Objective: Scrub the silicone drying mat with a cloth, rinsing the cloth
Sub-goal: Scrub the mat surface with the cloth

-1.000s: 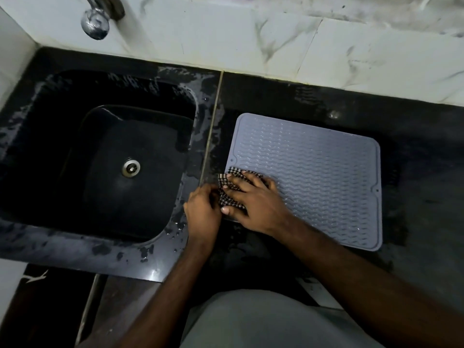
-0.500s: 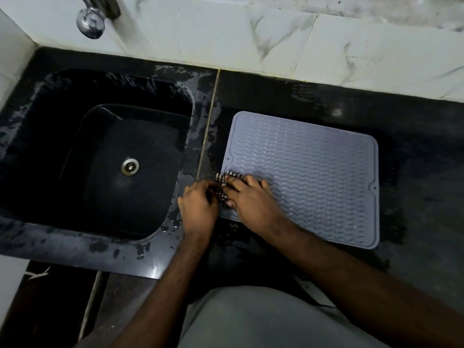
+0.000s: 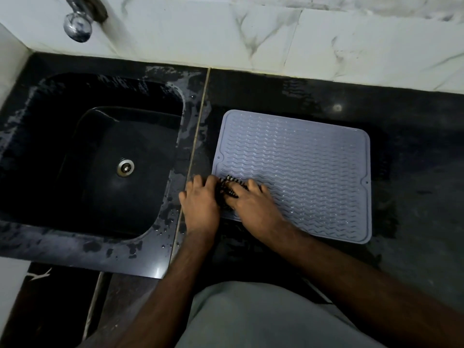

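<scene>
Two hands are working at the near-left corner of the silicone drying mat, which is lying flat on the black desk just right of the sink. Between them the checked cloth is bunching into a small wad, mostly hidden. The right hand is lying over it with fingers curling down onto the fabric, and the left hand is sitting at the mat's edge with its fingertips closing on the cloth's left side; how firmly either is gripping cannot be told.

Judging by this, the step in hand is gathering the cloth, either for another scrubbing pass or for carrying it to the tap for a rinse. Doing it well likely means keeping a thick pad under the right palm, pressing evenly, and stroking along the wavy ridges so the fabric is reaching into the grooves. The left hand would be better pinning the mat's rim, since silicone on a wet surface may be sliding. Most of the mat, toward the far and right sides, is probably waiting for attention.
</scene>
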`<state>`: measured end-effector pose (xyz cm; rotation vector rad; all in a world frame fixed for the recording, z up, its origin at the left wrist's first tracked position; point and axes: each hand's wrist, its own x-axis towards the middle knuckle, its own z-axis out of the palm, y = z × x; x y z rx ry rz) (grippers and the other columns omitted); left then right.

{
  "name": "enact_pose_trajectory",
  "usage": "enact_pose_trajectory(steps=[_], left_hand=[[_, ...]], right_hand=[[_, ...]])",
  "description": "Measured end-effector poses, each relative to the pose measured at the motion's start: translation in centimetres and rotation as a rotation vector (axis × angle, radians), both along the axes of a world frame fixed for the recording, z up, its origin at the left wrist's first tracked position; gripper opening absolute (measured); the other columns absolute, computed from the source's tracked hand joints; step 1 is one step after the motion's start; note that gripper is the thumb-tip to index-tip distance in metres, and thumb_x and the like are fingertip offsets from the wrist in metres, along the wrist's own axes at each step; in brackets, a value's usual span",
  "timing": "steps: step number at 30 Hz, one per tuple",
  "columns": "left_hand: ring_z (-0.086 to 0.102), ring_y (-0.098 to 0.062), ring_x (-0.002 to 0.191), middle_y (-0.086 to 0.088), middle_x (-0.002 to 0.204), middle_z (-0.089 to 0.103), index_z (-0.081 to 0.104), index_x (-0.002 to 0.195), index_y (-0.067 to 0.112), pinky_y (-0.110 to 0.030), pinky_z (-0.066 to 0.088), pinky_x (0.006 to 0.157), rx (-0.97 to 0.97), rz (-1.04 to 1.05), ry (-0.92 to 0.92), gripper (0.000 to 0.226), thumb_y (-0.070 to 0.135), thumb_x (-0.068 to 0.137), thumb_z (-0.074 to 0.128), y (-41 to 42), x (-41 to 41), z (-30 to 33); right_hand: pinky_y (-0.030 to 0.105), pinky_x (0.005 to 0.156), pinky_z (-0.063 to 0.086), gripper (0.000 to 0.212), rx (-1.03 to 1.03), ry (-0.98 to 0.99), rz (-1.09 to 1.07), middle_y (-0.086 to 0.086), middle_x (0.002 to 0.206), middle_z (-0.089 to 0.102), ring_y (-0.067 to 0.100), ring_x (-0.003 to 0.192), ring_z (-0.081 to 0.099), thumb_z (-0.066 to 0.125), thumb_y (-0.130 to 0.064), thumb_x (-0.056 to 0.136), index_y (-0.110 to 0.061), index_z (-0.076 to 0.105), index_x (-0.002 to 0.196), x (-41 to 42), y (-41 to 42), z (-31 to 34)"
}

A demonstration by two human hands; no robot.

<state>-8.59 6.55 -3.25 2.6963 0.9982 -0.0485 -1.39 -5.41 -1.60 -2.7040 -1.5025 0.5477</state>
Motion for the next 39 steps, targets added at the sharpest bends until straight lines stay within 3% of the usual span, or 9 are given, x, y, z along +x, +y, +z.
enact_pose_trajectory(steps=[7,15,19,21,23,28,39], left_hand=[[0.053,-0.031,0.108,-0.008,0.112,0.057,0.057,0.123,0.028,-0.046,0.039,0.087,0.075,0.033,0.040,0.035,0.010,0.095,0.049,-0.9,0.7,0.3],[0.053,-0.035,0.110,-0.013,0.118,0.056,0.054,0.134,0.021,-0.048,0.040,0.087,0.178,0.026,0.127,0.040,0.008,0.098,0.045,-2.0,1.1,0.1],[0.051,-0.037,0.109,-0.015,0.118,0.055,0.052,0.140,0.024,-0.050,0.039,0.087,0.178,0.038,0.124,0.047,0.007,0.098,0.044,-2.4,1.3,0.0],[0.050,-0.037,0.110,-0.016,0.118,0.053,0.051,0.143,0.026,-0.051,0.038,0.089,0.187,0.052,0.120,0.049,0.007,0.098,0.043,-2.5,1.2,-0.1],[0.050,-0.038,0.111,-0.017,0.118,0.053,0.051,0.144,0.027,-0.051,0.037,0.090,0.193,0.065,0.116,0.051,0.007,0.098,0.043,-2.6,1.2,-0.2],[0.050,-0.040,0.107,-0.018,0.115,0.054,0.055,0.142,0.030,-0.051,0.037,0.089,0.216,0.099,0.102,0.053,0.006,0.097,0.044,-2.9,1.5,-0.3],[0.049,-0.043,0.109,-0.022,0.116,0.053,0.056,0.141,0.030,-0.053,0.037,0.091,0.234,0.113,0.106,0.050,0.007,0.098,0.044,-3.4,1.5,-0.5]], right_hand=[[0.047,0.098,0.038,0.067,0.009,0.005,-0.033,-0.006,0.152,0.040,0.032,0.123,0.043,0.009,-0.026,0.087,-0.038,0.051,0.138,0.1,-2.5,0.1],[0.047,0.097,0.040,0.060,0.034,-0.029,-0.071,-0.011,0.152,0.042,0.029,0.127,0.046,0.023,-0.019,0.091,-0.039,0.050,0.140,0.9,-6.3,-0.3],[0.047,0.097,0.038,0.067,0.011,-0.058,-0.077,-0.012,0.151,0.043,0.028,0.128,0.045,0.018,-0.019,0.086,-0.038,0.050,0.141,1.5,-8.7,-0.2],[0.047,0.096,0.038,0.062,0.013,-0.059,-0.087,-0.011,0.151,0.044,0.028,0.128,0.045,0.026,-0.017,0.087,-0.038,0.050,0.141,1.9,-9.8,-0.1],[0.047,0.095,0.039,0.056,0.022,-0.069,-0.096,-0.011,0.150,0.045,0.028,0.127,0.046,0.046,-0.015,0.089,-0.037,0.052,0.139,2.2,-10.9,-0.1],[0.046,0.096,0.038,0.061,0.000,-0.075,-0.143,-0.011,0.146,0.047,0.028,0.126,0.046,0.072,-0.020,0.080,-0.036,0.055,0.136,2.7,-13.4,0.3],[0.045,0.098,0.033,0.056,-0.007,-0.118,-0.274,-0.009,0.144,0.045,0.026,0.127,0.042,0.067,-0.017,0.083,-0.036,0.056,0.134,3.4,-18.2,0.9]])
